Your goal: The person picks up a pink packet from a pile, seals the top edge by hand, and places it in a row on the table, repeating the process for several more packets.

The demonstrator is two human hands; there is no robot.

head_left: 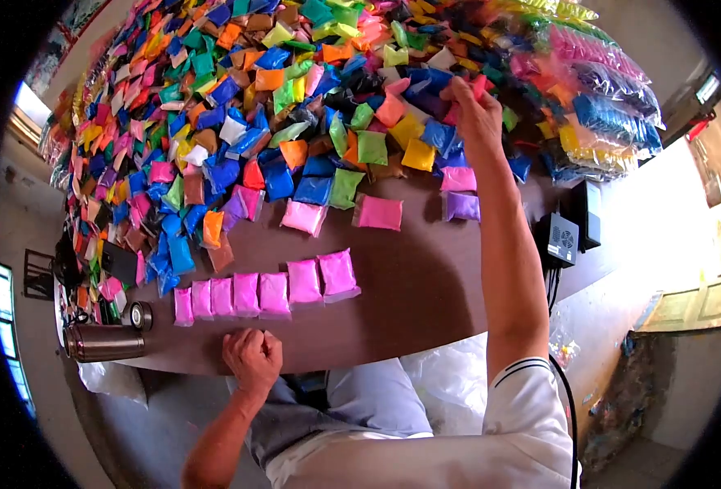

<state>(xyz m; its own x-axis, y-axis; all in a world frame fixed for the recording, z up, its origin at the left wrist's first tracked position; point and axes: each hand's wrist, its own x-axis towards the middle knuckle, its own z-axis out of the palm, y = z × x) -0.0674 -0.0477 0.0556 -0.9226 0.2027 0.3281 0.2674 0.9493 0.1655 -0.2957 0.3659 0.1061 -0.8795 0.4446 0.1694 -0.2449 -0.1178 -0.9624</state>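
My right hand (478,112) reaches far into the heap of small coloured packets (295,106), fingers curled against a pinkish-red packet (481,85). The fingertips are partly hidden, but they appear pinched on it. My left hand (253,357) rests as a fist on the near table edge, with nothing showing in it. Just beyond that fist, several bright pink packets (274,293) lie side by side in a slightly rising row. Between row and heap lies a separate darker pink packet (379,213). A purple packet (460,206) lies near my right forearm, below another pink packet (459,178).
A metal flask (103,342) lies on its side at the left table edge, its round lid (140,315) beside it. Large clear bags of packets (613,122) are stacked back right. A black box with a fan grille (558,240) and cables sits at the right edge.
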